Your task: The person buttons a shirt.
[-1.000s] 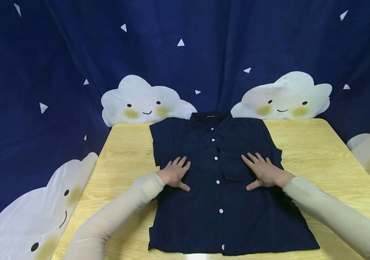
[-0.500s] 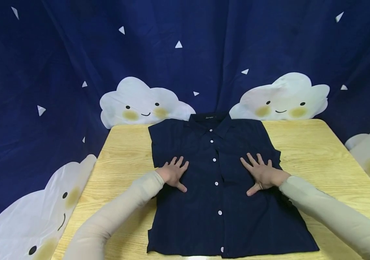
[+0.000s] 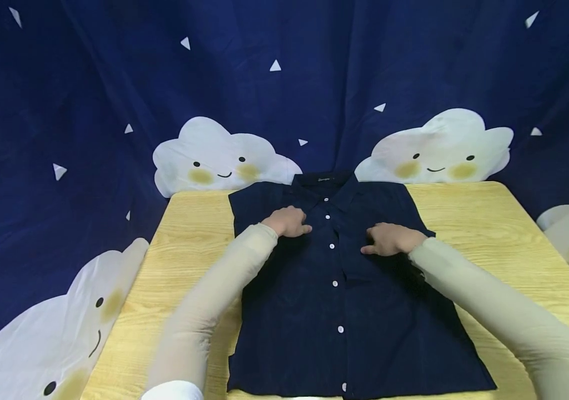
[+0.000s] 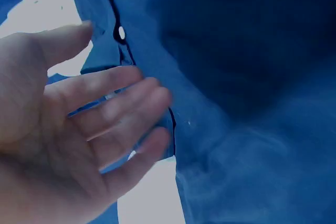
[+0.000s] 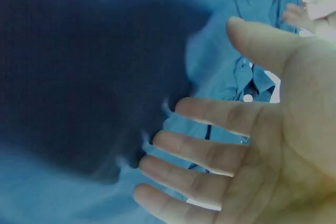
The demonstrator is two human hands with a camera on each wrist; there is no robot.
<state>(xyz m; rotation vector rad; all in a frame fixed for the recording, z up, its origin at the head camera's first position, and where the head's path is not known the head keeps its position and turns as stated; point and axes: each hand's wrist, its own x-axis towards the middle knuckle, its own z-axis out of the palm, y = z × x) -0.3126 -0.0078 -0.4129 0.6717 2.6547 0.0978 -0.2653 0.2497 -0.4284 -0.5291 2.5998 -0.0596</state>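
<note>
A dark navy button-up shirt (image 3: 294,333) lies front up on the table, its collar toward the far edge and white buttons down its middle. Over its upper left part, just below the collar, is my left hand (image 3: 286,221). In the left wrist view that hand (image 4: 89,114) shows slightly bent, loose fingers holding nothing, partly blurred. My right hand (image 3: 391,239) is over the upper right part, near the button strip. Its fingers (image 5: 194,148) are spread and nearly straight in the right wrist view, their tips close to their shadows on the cloth; I cannot tell whether they touch.
The shirt rests on a light wooden table (image 3: 189,244), with bare wood on both sides. Behind the table hangs a dark blue curtain (image 3: 244,72) printed with white triangles and smiling clouds (image 3: 434,150). Both forearms wear pale sleeves (image 3: 214,294).
Both hands have come off their flat, spread-fingered rest on the middle of the shirt. They have moved up toward the collar and somewhat inward. The shirt lies nearly the same.
</note>
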